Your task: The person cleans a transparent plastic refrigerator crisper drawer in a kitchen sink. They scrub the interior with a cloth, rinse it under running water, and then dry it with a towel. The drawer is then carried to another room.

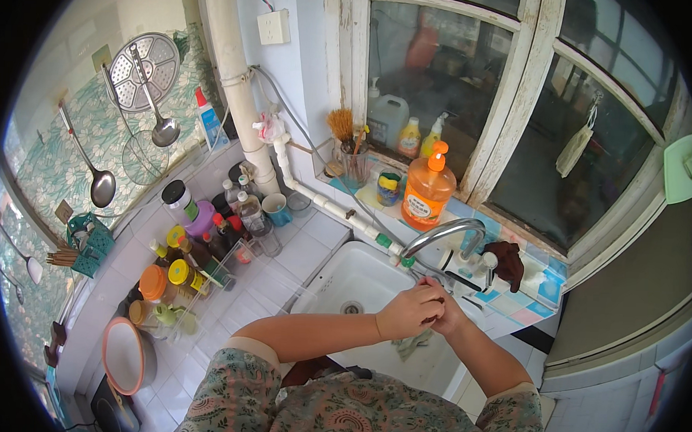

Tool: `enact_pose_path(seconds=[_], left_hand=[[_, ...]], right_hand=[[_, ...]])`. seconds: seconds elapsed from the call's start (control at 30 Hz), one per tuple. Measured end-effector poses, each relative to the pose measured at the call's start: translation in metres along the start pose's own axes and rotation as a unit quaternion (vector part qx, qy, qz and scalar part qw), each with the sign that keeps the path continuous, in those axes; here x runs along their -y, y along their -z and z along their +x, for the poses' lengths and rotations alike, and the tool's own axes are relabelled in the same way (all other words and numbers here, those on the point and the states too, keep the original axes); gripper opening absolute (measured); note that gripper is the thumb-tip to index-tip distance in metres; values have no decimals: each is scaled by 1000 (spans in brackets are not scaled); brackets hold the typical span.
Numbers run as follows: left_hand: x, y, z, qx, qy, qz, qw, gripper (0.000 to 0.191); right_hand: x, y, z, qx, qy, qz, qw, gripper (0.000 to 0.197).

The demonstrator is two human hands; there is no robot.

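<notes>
My left hand (410,314) and my right hand (447,310) are brought together over the right part of a white sink (367,251). Their fingers overlap, and a small dark reddish-brown bit shows between them; whether it is a held thing I cannot tell. Behind the hands arches a chrome faucet (445,225); no water is seen to run from it. Below them a greenish cloth (413,345) lies in the sink, partly hidden by my left hand. A dark brown cloth or glove (507,264) rests beside the faucet handle.
An orange pump bottle (427,196) stands on the tiled sill behind the sink, near a glass holding brushes (353,165). Seasoning bottles and jars (187,273) crowd the counter at left, beside a clear plastic tray and a pink-rimmed basin (108,356). Ladles (103,187) hang on the left wall.
</notes>
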State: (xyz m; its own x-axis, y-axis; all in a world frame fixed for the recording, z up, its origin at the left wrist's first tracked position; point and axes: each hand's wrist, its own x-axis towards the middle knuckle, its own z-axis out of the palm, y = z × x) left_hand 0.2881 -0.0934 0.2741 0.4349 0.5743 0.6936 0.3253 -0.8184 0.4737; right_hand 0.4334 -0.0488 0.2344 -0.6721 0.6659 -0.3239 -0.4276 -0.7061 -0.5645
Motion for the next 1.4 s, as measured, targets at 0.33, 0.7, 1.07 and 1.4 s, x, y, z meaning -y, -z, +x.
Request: enact_pose_path(seconds=[0.33,0.7,1.07,1.4], left_hand=[[16,-33,-11,120,-350,103,923,10],[40,-37,-16,75,-161,26,984,9],[59,-43,-16,-405,573,-519,488,12],[40,-55,2,-407,522,-527,532,13]], right_hand=[[19,-8,16,64,-76,-261,960,26],[-2,43,37,-32,-34,-162,986,33],[-37,40,-14,65,227,-161,958,78],[-40,2,-32,-87,347,-135,924,67]])
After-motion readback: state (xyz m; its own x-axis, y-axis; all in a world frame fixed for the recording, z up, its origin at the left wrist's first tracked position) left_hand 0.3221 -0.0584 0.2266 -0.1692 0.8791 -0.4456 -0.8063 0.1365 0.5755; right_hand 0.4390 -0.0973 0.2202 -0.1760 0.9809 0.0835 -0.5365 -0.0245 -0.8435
